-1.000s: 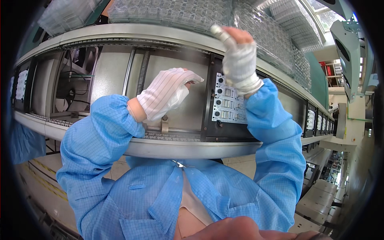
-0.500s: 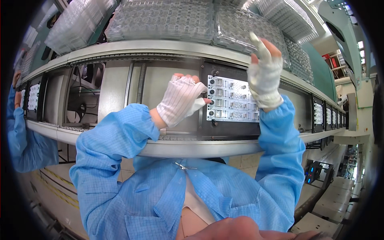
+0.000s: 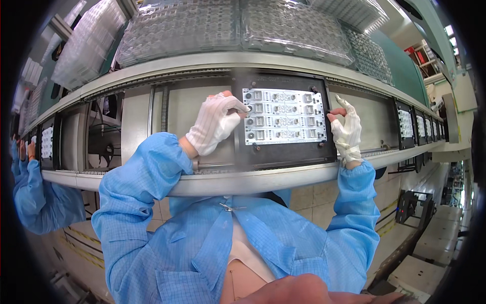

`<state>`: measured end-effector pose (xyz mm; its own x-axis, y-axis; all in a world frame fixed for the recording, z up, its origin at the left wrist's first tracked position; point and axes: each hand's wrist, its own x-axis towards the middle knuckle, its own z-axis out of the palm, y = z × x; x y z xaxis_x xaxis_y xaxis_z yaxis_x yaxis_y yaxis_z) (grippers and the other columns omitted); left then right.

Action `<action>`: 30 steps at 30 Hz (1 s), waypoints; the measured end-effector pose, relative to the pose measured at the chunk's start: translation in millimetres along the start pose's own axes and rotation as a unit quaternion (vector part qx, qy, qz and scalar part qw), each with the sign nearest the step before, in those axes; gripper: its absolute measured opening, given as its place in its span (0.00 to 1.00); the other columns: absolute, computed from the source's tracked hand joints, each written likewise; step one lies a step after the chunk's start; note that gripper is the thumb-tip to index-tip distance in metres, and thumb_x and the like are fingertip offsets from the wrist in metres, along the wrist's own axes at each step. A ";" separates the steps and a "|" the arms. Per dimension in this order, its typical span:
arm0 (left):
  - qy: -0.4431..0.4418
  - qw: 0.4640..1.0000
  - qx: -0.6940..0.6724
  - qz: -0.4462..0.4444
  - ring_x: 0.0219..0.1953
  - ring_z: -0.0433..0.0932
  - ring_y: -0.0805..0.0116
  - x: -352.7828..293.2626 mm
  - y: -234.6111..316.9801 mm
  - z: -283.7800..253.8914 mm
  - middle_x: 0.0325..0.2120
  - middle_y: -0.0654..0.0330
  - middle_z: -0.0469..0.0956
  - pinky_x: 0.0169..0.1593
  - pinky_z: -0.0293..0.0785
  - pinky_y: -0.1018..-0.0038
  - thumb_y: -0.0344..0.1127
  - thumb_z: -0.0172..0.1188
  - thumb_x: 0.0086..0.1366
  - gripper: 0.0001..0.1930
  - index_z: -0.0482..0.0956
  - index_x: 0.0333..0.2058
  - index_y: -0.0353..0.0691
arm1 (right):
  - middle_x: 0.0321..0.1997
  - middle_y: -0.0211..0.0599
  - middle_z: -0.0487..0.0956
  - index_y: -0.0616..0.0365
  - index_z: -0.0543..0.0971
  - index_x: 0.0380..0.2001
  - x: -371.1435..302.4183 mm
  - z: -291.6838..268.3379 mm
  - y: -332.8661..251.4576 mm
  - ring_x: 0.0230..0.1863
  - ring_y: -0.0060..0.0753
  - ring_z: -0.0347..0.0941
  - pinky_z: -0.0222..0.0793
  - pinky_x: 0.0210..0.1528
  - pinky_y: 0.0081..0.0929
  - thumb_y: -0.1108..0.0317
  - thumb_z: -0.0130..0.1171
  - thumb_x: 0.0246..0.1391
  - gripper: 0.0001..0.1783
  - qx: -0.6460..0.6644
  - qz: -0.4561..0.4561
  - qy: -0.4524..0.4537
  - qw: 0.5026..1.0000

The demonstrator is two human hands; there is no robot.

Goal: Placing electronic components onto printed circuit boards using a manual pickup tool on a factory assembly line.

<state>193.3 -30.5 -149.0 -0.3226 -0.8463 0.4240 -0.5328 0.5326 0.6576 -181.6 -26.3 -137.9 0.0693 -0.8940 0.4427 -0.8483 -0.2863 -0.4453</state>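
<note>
A white circuit board panel (image 3: 286,123) with several rows of small components lies flat in a black carrier (image 3: 283,155) on the conveyor. Black round parts line its left edge. My left hand (image 3: 215,124), in a white striped glove with bare fingertips, is at that left edge with thumb and forefinger pinched close together. Whatever is between them, if anything, is too small to make out. Just off the board's right edge is my right hand (image 3: 348,129), also gloved, its fingers loosely bent and apart, with nothing seen in them.
Metal rails (image 3: 288,180) border the conveyor, and a coiled spring-like rod (image 3: 164,109) lies left of the carrier. Clear plastic trays (image 3: 182,33) are stacked beyond the far rail. More board carriers (image 3: 405,124) stand to the right. A co-worker's blue sleeve (image 3: 55,200) shows at far left.
My right hand has come down from above the board's far right corner to beside its right edge. My left thumb and forefinger have drawn together. Carrier and board appear farther left in view.
</note>
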 end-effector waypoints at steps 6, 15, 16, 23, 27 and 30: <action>0.037 0.997 -0.059 -0.044 0.31 0.77 0.61 -8.3 4.2 -3.8 0.27 0.56 0.77 0.37 0.75 0.67 0.24 0.65 0.56 0.14 0.82 0.42 0.43 | 0.38 0.37 0.84 0.60 0.75 0.59 4.1 14.4 -6.0 0.41 0.30 0.78 0.73 0.47 0.29 0.69 0.66 0.50 0.30 0.057 0.028 -0.005 0.998; -0.032 0.924 -0.322 -0.205 0.43 0.81 0.68 -16.1 -13.6 -5.1 0.42 0.56 0.81 0.50 0.78 0.73 0.26 0.58 0.61 0.25 0.73 0.59 0.39 | 0.36 0.36 0.86 0.56 0.77 0.58 17.6 -12.9 6.7 0.46 0.39 0.77 0.69 0.53 0.36 0.68 0.64 0.51 0.28 0.115 0.033 -0.084 0.989; -0.070 0.914 -0.343 -0.208 0.49 0.81 0.66 -14.0 -15.5 -5.0 0.48 0.55 0.80 0.54 0.77 0.72 0.25 0.56 0.61 0.27 0.70 0.61 0.38 | 0.39 0.37 0.86 0.55 0.80 0.53 19.6 -12.9 -5.4 0.47 0.41 0.77 0.69 0.55 0.37 0.67 0.63 0.52 0.22 0.055 -0.050 0.002 0.997; -0.189 0.891 -0.398 -0.110 0.61 0.73 0.59 -4.4 -13.6 8.4 0.61 0.50 0.72 0.65 0.67 0.63 0.45 0.60 0.70 0.33 0.62 0.67 0.38 | 0.39 0.47 0.82 0.61 0.81 0.46 11.7 15.7 -167.9 0.43 0.49 0.78 0.74 0.47 0.38 0.67 0.63 0.50 0.18 0.227 -0.175 -0.452 0.845; -0.231 0.927 -0.273 -0.118 0.60 0.75 0.56 0.8 -19.1 -3.8 0.56 0.49 0.76 0.63 0.68 0.61 0.51 0.52 0.74 0.26 0.70 0.62 0.41 | 0.33 0.59 0.79 0.65 0.80 0.29 -8.9 61.1 -183.4 0.39 0.61 0.76 0.72 0.44 0.50 0.62 0.61 0.53 0.14 0.057 -0.219 -0.453 0.862; -0.231 0.965 -0.073 -0.100 0.54 0.78 0.50 0.4 -31.1 -45.2 0.49 0.46 0.80 0.57 0.72 0.61 0.50 0.49 0.74 0.22 0.76 0.56 0.41 | 0.37 0.58 0.81 0.58 0.79 0.51 -9.0 58.1 -172.9 0.42 0.63 0.77 0.73 0.46 0.52 0.65 0.61 0.55 0.20 0.078 -0.157 -0.395 0.902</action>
<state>245.2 -46.8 -141.2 -0.5581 -0.8295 -0.0212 -0.5155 0.3266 0.7922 -5.1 11.2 -110.1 0.6977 -0.7095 -0.0996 -0.6419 -0.5573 -0.5266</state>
